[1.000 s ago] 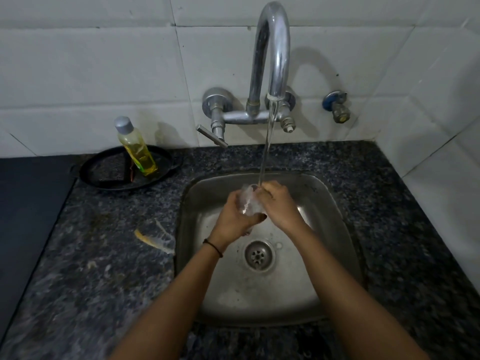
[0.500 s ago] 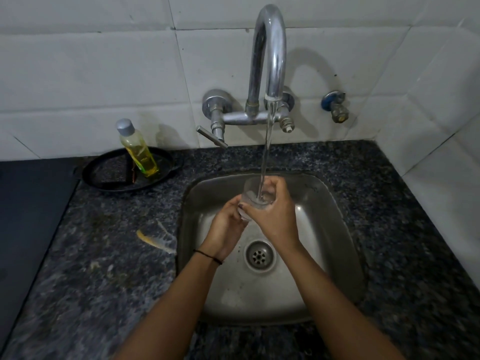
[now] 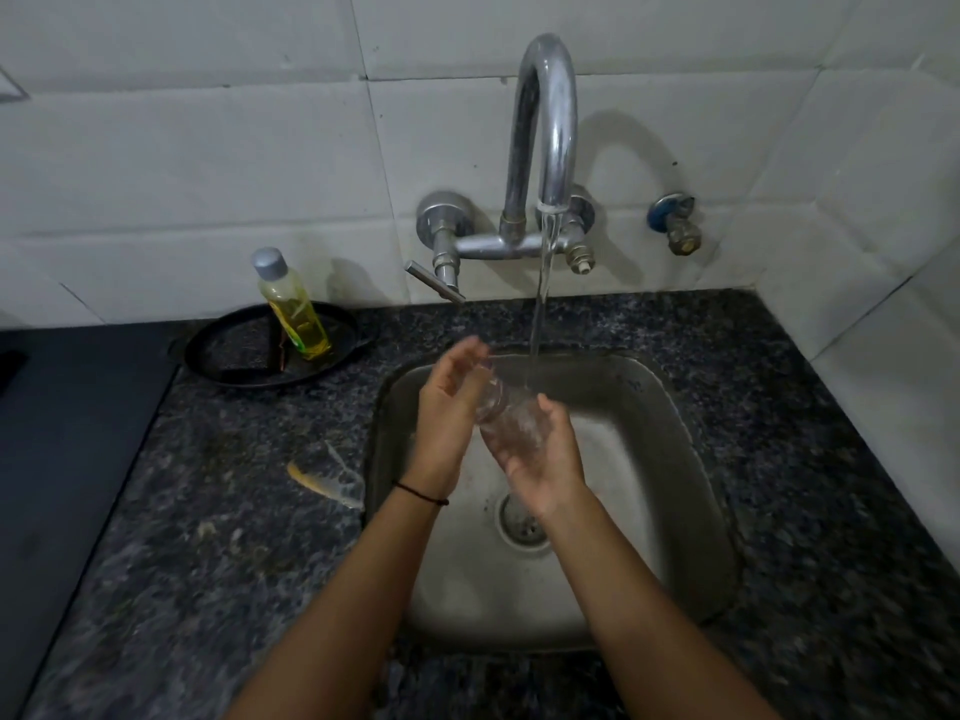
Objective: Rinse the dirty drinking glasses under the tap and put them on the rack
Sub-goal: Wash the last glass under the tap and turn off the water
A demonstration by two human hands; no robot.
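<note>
Lying tilted between two palms over the sink (image 3: 675,459), a clear drinking glass (image 3: 506,415) sits under the running tap (image 3: 548,122), and the stream of water (image 3: 540,304) falls onto its upper side. The right hand (image 3: 540,454) cradles the glass from below and to the right, fingers curled up around it. The left hand (image 3: 449,407) presses against its left side with the palm, fingers stretched out and upward rather than wrapped round, so the glass is sandwiched between the two hands. Which end of the glass is the rim is hard to tell through the blur and the water. A thin dark band (image 3: 421,493) circles the left wrist.

Below the hands, the drain (image 3: 522,524) shows in the steel basin. The tap's lever handle (image 3: 434,280) sticks out to the left from the wall fitting, and a separate small valve (image 3: 675,226) sits on the tiled wall to the right. On the dark speckled counter (image 3: 234,511) left of the sink lies a yellowish scrap (image 3: 322,478), just beside the basin edge. Further back, a black pan (image 3: 270,348) holds a bottle of yellow liquid (image 3: 293,306) with a grey cap, leaning slightly.
</note>
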